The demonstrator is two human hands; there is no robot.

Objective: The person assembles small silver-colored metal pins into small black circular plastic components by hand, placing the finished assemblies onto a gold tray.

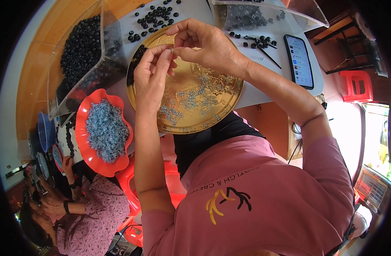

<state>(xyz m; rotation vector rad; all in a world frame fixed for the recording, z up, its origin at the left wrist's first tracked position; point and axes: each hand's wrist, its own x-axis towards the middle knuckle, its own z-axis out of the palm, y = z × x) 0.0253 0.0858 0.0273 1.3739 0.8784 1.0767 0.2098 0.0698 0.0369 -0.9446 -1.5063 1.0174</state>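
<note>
- Head view: left hand (150, 83) pinches a small clear piece (172, 50) over the golden tray (185, 79).
- Right hand (214, 45) meets it; cannot tell whether clamped.
- Red bowl (88, 147) at left.

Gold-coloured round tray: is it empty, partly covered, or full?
Partly covered: small bluish-clear pieces lie scattered across the tray, with bare gold showing between them.

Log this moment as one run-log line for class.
left hand: pinching tiny pale piece | right hand: meeting same piece | beneath: gold tray, scattered blue-grey pieces | left: red scalloped bowl
</note>
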